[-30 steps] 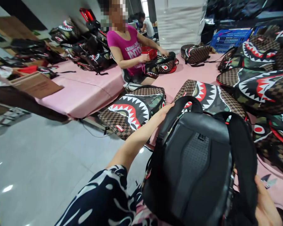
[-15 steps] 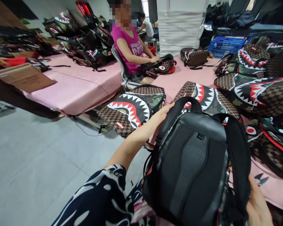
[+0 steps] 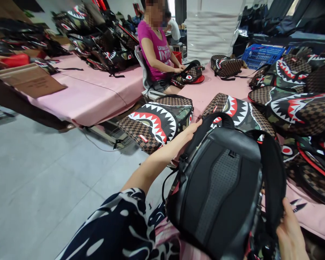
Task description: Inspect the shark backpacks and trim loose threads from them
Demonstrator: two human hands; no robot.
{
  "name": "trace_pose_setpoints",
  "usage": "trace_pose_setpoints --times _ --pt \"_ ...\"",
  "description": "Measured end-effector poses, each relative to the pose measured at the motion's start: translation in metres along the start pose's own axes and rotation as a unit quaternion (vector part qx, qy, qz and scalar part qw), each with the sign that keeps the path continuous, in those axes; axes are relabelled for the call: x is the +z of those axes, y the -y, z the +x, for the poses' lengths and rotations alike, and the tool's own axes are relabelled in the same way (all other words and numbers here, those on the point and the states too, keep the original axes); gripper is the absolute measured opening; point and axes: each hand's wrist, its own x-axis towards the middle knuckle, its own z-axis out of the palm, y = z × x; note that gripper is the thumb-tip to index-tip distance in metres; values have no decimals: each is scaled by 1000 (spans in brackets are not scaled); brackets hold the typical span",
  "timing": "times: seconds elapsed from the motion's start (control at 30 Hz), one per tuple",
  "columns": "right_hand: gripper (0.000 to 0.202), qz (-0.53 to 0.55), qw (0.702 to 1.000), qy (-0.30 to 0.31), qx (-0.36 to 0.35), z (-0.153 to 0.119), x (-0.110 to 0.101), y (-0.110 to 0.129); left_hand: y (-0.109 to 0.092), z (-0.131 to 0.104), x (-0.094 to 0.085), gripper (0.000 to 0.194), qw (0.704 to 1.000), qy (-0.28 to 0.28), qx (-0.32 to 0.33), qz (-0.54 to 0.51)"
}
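A backpack (image 3: 222,187) with a black padded back panel faces me, tilted, over my lap. My left hand (image 3: 193,130) grips the padded shoulder strap on its upper left; the fingertips are hidden behind the strap. Low on the other side, my right hand (image 3: 291,229) is closed around the edge of the right shoulder strap (image 3: 273,177), its fingers partly hidden. Just beyond lie a checkered shark-mouth backpack (image 3: 151,121) and another shark-mouth backpack (image 3: 239,112). Small dark scissors (image 3: 298,206) rest on the pink table near my right hand.
Several more shark-mouth backpacks (image 3: 300,108) are piled at the right. Across the pink table (image 3: 203,85), a seated person in a magenta shirt (image 3: 157,54) handles a backpack. A blue crate (image 3: 262,56) stands behind. At the left are a cardboard box (image 3: 29,81) and stacked bags.
My view has turned slightly left, so the surroundings sit further right. The backpack's lower end has swung slightly, and both hands keep their places on the straps.
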Motion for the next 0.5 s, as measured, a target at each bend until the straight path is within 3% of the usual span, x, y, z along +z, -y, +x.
trace_pose_setpoints --times 0.2,0.3,0.37,0.4,0.43,0.5 --pt "20 -48 998 -42 -28 2 -1 -3 21 -32 -18 39 985 -50 94 134" --pt "29 -120 978 -48 -161 -5 0 -1 29 -56 -25 33 966 -84 138 201" --pt "33 -187 925 -104 -315 -20 2 3 35 -71 -24 35 938 -111 212 252" --pt "34 -220 879 -145 -397 -32 5 4 39 -77 -21 36 905 -116 281 298" --pt "33 -250 828 -177 -470 -45 9 4 43 -81 -15 34 853 -97 368 358" --pt "32 -297 754 -169 -560 -70 24 1 55 -88 6 28 694 27 527 490"
